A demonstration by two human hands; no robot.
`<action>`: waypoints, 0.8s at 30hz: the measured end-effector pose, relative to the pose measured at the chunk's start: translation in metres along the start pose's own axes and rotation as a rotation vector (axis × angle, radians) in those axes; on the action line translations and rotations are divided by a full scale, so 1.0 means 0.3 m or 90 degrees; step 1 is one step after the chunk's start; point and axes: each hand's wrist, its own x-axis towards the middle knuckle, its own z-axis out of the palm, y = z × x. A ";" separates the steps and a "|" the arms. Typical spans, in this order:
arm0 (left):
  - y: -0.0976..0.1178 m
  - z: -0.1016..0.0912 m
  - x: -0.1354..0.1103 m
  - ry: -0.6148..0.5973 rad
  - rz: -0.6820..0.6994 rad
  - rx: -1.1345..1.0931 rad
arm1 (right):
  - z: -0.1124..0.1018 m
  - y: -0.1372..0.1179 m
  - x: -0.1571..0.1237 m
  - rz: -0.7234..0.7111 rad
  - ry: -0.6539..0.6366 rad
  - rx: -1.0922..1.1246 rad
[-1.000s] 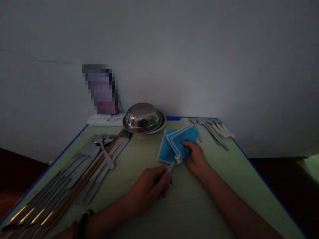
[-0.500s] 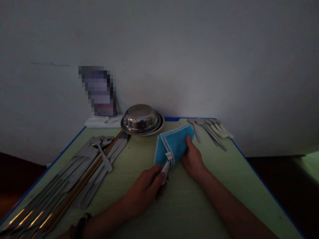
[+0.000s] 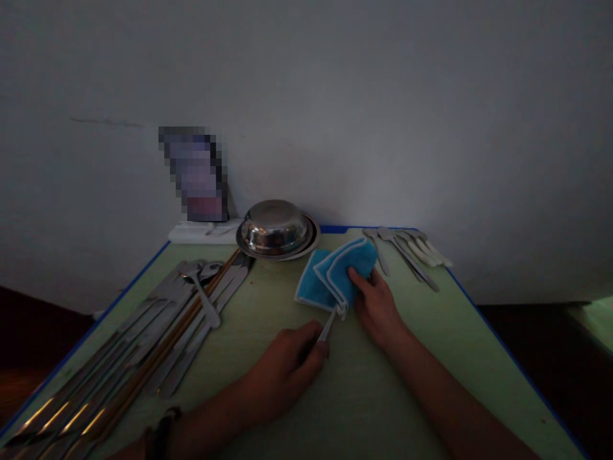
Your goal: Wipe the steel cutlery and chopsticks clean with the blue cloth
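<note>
My left hand (image 3: 297,358) is closed around the handle of a silver metal utensil (image 3: 326,326). The utensil's far end is hidden in a folded blue cloth (image 3: 313,287) with pale edging, so its kind does not show. On the cloth's right side my right hand (image 3: 378,300) grips the fabric, thumb on top, folding it around the utensil. Both hands are above the middle of a pale green table (image 3: 383,396). Beyond the cloth, to the right, lie several metal spoons and forks (image 3: 407,255), some with white handles.
Long rows of metal cutlery (image 3: 138,332) and wooden chopsticks (image 3: 186,319) cover the table's left side, a spoon (image 3: 204,297) across them. Upside-down steel bowls (image 3: 274,223) stand at the back. A blurred-out upright device (image 3: 198,176) leans on the wall (image 3: 383,115) behind a white strip (image 3: 191,233).
My right hand has shifted the cloth along the utensil, and its left part has opened out. More of the fabric's folds show. My left hand has moved slightly right and down.
</note>
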 end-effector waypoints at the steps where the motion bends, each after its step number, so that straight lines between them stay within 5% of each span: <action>1: 0.002 -0.001 0.001 -0.004 -0.005 0.001 | -0.002 -0.004 0.005 0.032 -0.011 0.031; 7: 0.013 0.000 -0.007 0.012 -0.016 -0.051 | -0.012 -0.021 0.014 0.141 -0.097 0.111; 16: -0.038 0.021 0.016 0.176 -0.110 -0.487 | 0.007 -0.040 -0.002 0.173 -0.154 0.180; 20: -0.035 0.020 0.021 0.152 -0.111 -0.457 | 0.004 -0.034 0.002 0.185 -0.159 0.170; 24: -0.008 0.012 0.005 0.088 -0.064 -0.210 | 0.007 -0.022 0.001 0.180 -0.098 0.146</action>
